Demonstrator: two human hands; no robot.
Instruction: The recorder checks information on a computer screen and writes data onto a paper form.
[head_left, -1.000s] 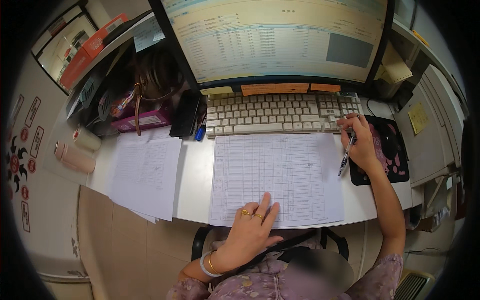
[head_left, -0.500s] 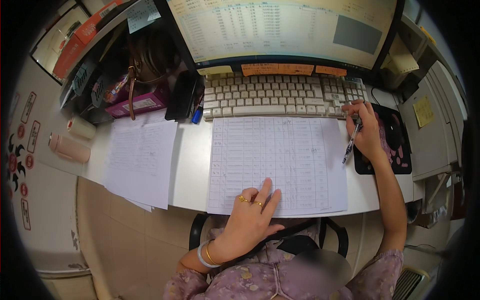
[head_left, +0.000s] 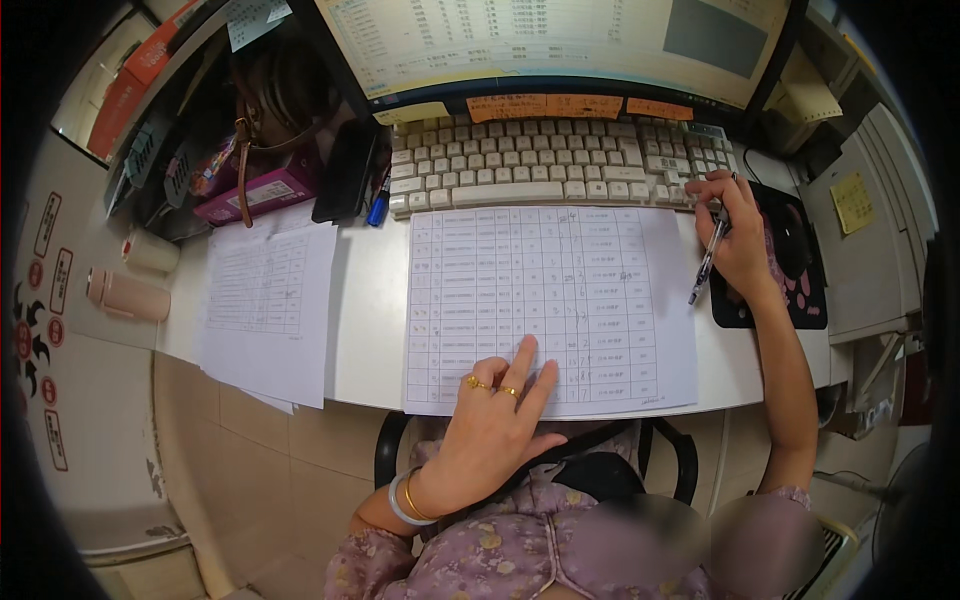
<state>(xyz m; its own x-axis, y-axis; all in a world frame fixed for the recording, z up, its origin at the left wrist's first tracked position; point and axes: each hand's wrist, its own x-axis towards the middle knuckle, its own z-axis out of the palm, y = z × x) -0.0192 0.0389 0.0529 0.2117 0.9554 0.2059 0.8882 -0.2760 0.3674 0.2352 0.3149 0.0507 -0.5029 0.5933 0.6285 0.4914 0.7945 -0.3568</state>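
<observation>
A printed table form [head_left: 480, 300] with handwritten figures lies on the desk in front of me. My left hand [head_left: 490, 430], wearing gold rings, rests on its lower part with fingers spread, the middle fingertip touching a row. Above the paper's top edge stretches a cream keyboard [head_left: 530, 165]. At its right end my right hand [head_left: 738, 240] has its fingertips over the number keys. A clear pen with dark parts [head_left: 706, 262] is held in that same hand, its tip pointing down toward the desk.
A monitor [head_left: 550, 45] stands behind the keyboard. On the right, a black mouse [head_left: 790, 245] sits on a patterned mouse pad [head_left: 802, 312]. To the left are more papers [head_left: 262, 340], a blue marker [head_left: 378, 208], a black phone-like object [head_left: 345, 170], a purple box [head_left: 270, 192] and a pink bottle [head_left: 130, 295].
The whole scene has shifted slightly up and left in the view. Both hands keep nearly the same places on the form and at the number keys.
</observation>
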